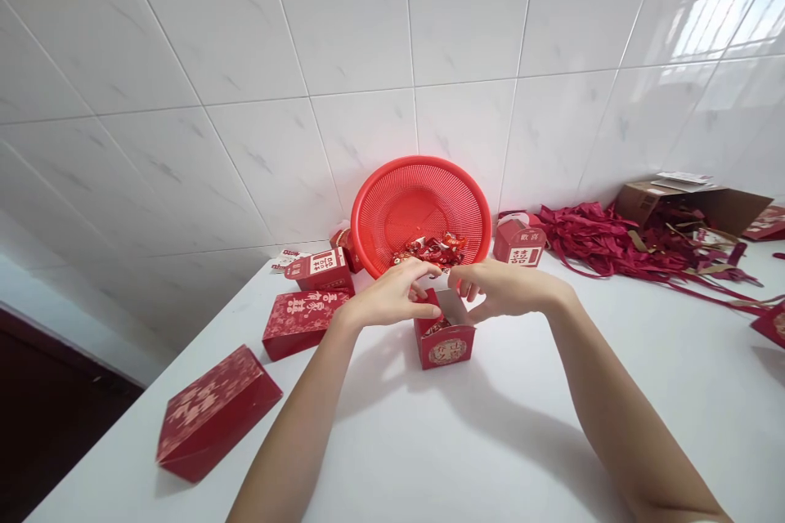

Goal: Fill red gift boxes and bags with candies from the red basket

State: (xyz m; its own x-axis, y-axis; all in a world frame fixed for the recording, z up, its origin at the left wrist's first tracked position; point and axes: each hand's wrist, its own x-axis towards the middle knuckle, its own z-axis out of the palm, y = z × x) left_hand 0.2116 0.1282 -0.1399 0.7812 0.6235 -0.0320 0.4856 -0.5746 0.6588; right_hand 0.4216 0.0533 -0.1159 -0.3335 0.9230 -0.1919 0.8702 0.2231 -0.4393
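A small red gift box (447,347) with a round gold emblem stands in the middle of the white table, its top open and some wrapped pieces showing inside. Over its left side is my left hand (398,292), fingers apart and curved above the opening. My right hand (500,290) is at the box's right flap, fingers bent; its fingertips are partly hidden, so a grip on the flap is unclear. Just behind, a red plastic basket (420,172) leans against the wall with wrapped candies (450,248) in its lower part.
Red boxes lie on the left, one near the edge (214,417), another behind it (303,320). A closed red box (519,243) stands right of the basket. Dark red ribbons (607,241) and an open cardboard box (736,211) are at the back right of the table (521,458).
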